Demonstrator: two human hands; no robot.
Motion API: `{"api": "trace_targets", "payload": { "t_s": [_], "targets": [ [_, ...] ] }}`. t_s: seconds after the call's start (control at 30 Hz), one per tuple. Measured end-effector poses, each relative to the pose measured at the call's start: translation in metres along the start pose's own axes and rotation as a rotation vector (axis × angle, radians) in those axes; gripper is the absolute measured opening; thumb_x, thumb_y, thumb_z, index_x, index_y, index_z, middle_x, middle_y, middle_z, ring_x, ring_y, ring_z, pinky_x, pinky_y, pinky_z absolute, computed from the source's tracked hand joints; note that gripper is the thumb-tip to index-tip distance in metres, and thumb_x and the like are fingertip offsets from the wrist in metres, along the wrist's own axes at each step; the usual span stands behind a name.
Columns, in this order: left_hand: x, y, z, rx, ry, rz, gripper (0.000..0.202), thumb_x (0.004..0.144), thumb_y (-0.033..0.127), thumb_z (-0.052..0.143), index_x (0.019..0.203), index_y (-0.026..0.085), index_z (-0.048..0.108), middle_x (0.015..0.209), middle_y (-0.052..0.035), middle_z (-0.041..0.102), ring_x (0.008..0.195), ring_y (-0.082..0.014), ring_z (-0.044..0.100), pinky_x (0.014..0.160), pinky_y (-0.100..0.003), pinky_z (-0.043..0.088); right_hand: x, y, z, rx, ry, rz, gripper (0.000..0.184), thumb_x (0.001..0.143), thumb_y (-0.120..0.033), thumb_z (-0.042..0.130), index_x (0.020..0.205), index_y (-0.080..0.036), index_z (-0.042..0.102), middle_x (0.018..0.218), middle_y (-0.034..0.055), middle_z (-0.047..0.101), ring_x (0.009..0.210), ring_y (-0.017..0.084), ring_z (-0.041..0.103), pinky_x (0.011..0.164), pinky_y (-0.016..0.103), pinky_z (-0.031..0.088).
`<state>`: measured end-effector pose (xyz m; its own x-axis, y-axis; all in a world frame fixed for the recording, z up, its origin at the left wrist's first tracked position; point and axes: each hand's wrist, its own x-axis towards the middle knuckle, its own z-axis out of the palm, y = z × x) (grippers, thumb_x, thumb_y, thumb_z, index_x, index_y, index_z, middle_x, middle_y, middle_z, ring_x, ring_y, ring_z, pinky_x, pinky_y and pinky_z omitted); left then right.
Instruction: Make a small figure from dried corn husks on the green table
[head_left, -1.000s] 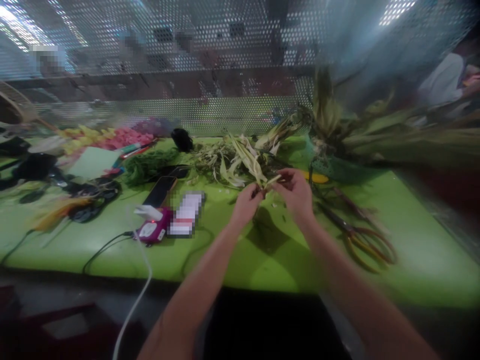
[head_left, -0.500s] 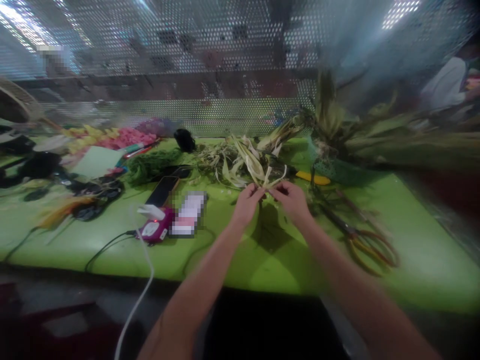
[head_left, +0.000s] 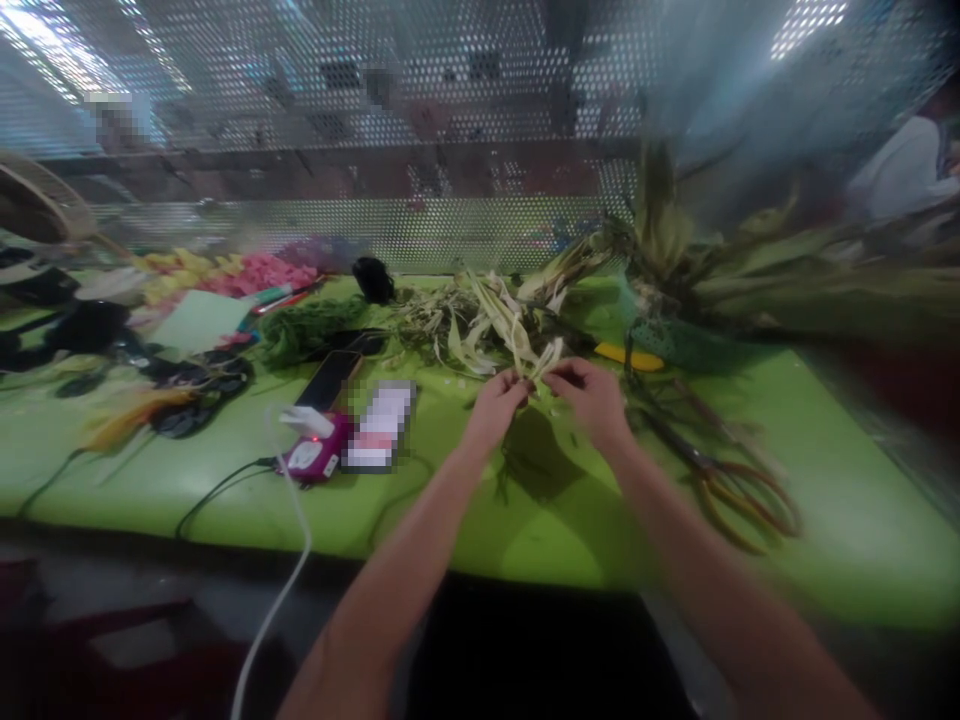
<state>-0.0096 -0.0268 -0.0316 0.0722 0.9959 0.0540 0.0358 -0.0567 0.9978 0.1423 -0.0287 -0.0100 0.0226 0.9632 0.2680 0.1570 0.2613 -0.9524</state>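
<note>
The left hand [head_left: 495, 408] is pinching pale strips [head_left: 537, 362] over the worktop [head_left: 525, 550], between its near and far edges; the right hand [head_left: 596, 397] is curling beside them, its grip impossible to tell.

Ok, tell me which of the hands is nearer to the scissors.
Right. The right hand is just to the left of the scissors; the left hand is farther left, on the right hand's other side.
</note>
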Motion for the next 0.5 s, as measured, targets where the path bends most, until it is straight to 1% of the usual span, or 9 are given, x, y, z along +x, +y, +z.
{"api": "trace_targets", "payload": {
  "t_s": [0.1,0.17,0.23,0.37,0.5],
  "targets": [
    [0.0009,-0.0024,0.0007,0.191,-0.032,0.104,0.011,0.079,0.026,0.058,0.072,0.018,0.059,0.065,0.0013,0.054,0.064,-0.0127,0.046,0.063,-0.026,0.035,-0.0026,0.0014,0.0015,-0.086,0.009,-0.073,0.016,0.071,-0.034,0.069,0.078,-0.02,0.069,0.078,0.0028,0.069,0.073,0.018,0.061,0.07,0.03,0.048],
    [0.001,-0.0025,0.0014,0.298,-0.033,0.196,0.011,0.079,0.023,0.058,0.069,0.018,0.058,0.069,-0.0007,0.056,0.07,-0.0149,0.048,0.067,-0.027,0.035,-0.0034,0.0022,0.0011,-0.126,0.026,-0.078,0.016,0.073,-0.034,0.067,0.078,-0.019,0.069,0.078,0.0033,0.07,0.073,0.018,0.061,0.07,0.03,0.048],
    [0.0008,-0.0018,0.0023,0.354,-0.043,0.26,0.013,0.078,0.022,0.06,0.066,0.019,0.057,0.07,-0.0017,0.056,0.07,-0.0159,0.046,0.069,-0.028,0.034,-0.0035,0.0018,0.0001,-0.143,0.048,-0.06,0.016,0.074,-0.034,0.067,0.078,-0.019,0.069,0.077,0.0029,0.07,0.071,0.018,0.061,0.068,0.029,0.047],
    [-0.0002,-0.0003,0.0036,0.418,-0.049,0.323,0.019,0.081,0.027,0.062,0.065,0.019,0.055,0.068,-0.0022,0.053,0.069,-0.0164,0.044,0.069,-0.029,0.034,-0.004,-0.0009,-0.0001,-0.151,0.052,-0.038,0.015,0.074,-0.032,0.067,0.078,-0.018,0.07,0.074,0.0018,0.07,0.068,0.016,0.06,0.066,0.027,0.046],
    [-0.0002,-0.0006,0.0033,0.46,-0.051,0.342,0.017,0.081,0.026,0.062,0.067,0.019,0.057,0.072,-0.0039,0.056,0.072,-0.0178,0.046,0.071,-0.03,0.036,-0.005,-0.0003,0.0009,-0.164,0.024,-0.068,0.015,0.076,-0.032,0.066,0.081,-0.018,0.071,0.077,0.0029,0.07,0.07,0.017,0.061,0.067,0.029,0.046]
  ]
}}
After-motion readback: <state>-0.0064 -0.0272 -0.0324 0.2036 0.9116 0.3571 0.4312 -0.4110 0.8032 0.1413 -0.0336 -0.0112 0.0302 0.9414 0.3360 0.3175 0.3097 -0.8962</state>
